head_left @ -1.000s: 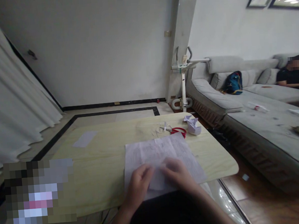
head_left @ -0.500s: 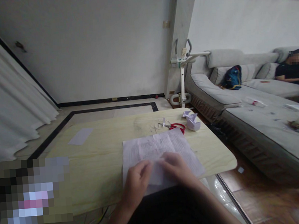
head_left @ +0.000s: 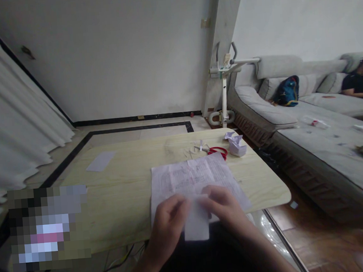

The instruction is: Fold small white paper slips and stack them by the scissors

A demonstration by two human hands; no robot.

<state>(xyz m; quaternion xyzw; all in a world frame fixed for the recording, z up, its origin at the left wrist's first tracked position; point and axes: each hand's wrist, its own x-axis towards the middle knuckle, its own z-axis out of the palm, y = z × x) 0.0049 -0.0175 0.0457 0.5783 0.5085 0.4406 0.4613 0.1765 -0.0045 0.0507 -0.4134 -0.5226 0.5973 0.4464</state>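
A small white piece of paper [head_left: 196, 225] hangs between my two hands at the table's near edge. My left hand [head_left: 169, 220] pinches its upper left side with thumb and fingers. My right hand [head_left: 222, 202] is closed on its upper right side. Beneath and beyond my hands lies a large creased sheet of printed paper [head_left: 189, 173], partly covered by them. Red-handled scissors [head_left: 218, 151] lie just past the sheet's far right corner, with thin paper strips [head_left: 190, 152] beside the blades.
Crumpled or folded paper [head_left: 237, 145] sits at the table's far right. A paper slip [head_left: 101, 161] lies on the table [head_left: 123, 199] at the far left, a blurred-out item nearer. To the right stand white exercise equipment [head_left: 224, 95] and a grey sofa [head_left: 320, 142], where a person sits.
The small paper now hangs clearly below my fingers, where before it was blurred against the large sheet. My right hand has shifted slightly right. The view has turned slightly.
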